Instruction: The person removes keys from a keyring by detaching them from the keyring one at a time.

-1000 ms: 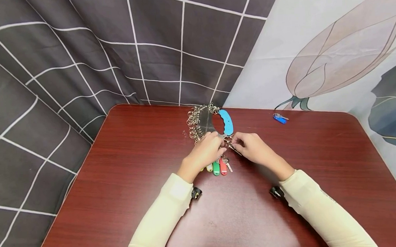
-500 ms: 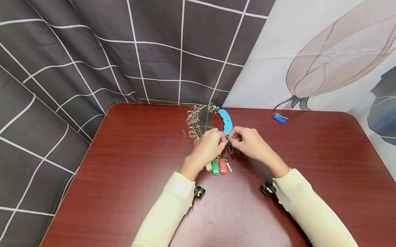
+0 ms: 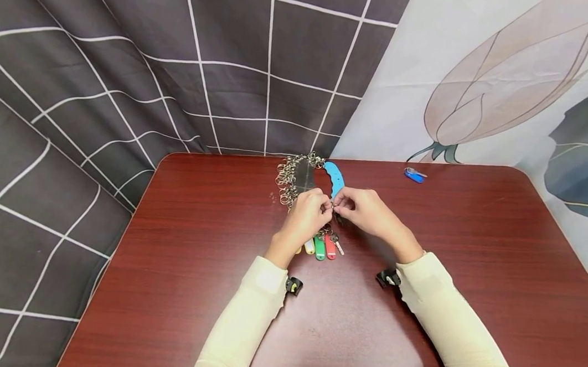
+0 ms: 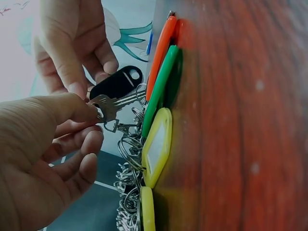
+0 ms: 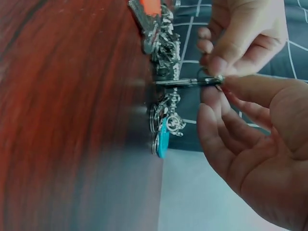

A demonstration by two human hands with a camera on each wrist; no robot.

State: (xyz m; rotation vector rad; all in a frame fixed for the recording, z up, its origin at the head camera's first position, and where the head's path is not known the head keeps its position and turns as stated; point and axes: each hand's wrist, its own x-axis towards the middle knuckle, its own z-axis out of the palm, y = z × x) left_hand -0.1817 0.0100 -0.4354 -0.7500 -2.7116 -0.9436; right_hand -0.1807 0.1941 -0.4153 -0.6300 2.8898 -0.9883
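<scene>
My left hand (image 3: 309,210) and right hand (image 3: 364,206) meet fingertip to fingertip over the near end of a ring-hung key holder with a blue handle (image 3: 334,176). Between them hangs a black key tag (image 4: 116,83) with silver keys (image 4: 108,107). Thumb and finger of my right hand (image 5: 260,125) pinch the key ring (image 5: 220,79) of this tag. The left hand's thumb and index finger (image 4: 72,108) pinch small metal right beside it, near a metal clasp (image 4: 126,128); whether they grip clasp or ring I cannot tell.
Red (image 3: 330,248), green (image 3: 319,248) and yellow-rimmed (image 3: 309,247) key tags lie on the wooden table (image 3: 202,238), nearest the left hand. Many bare rings (image 3: 287,186) line the holder's left side. A blue key tag (image 3: 414,175) with a key lies at the back right.
My right hand has moved left and slightly up with the black key tag, bringing its fingertips against the left hand's. The keys swung from slanting to hanging. My left hand has barely shifted.
</scene>
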